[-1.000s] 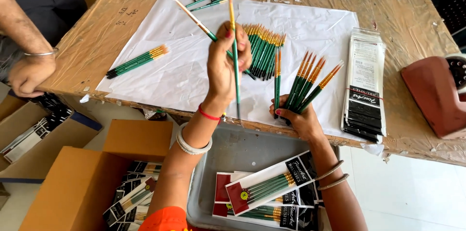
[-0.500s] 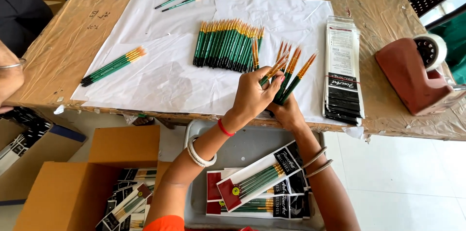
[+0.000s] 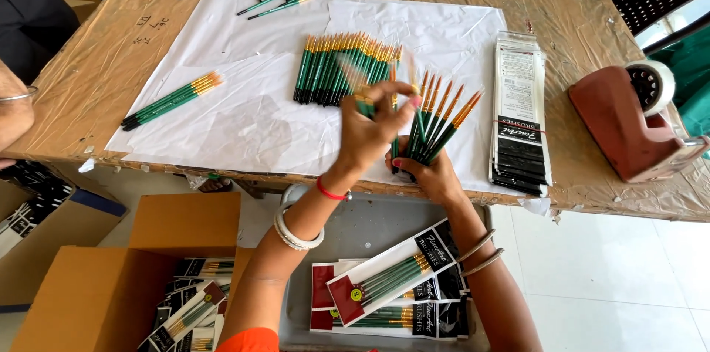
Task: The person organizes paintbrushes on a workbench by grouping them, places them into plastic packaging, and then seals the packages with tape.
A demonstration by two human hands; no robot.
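Here, at mid-frame, the right hand clamps its fingers around a fanned bunch of green brushes, while the left hand pinches one blurred brush just above; a brush pile lies on white paper.

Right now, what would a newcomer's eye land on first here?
Probably the fan of green-handled paintbrushes held upright in the right hand at the table's near edge, with the left hand pinching another brush beside it. Just behind, a row of the same brushes lies on white paper. At the far right stands a red tape dispenser, with a stack of empty sleeves between it and the hands.
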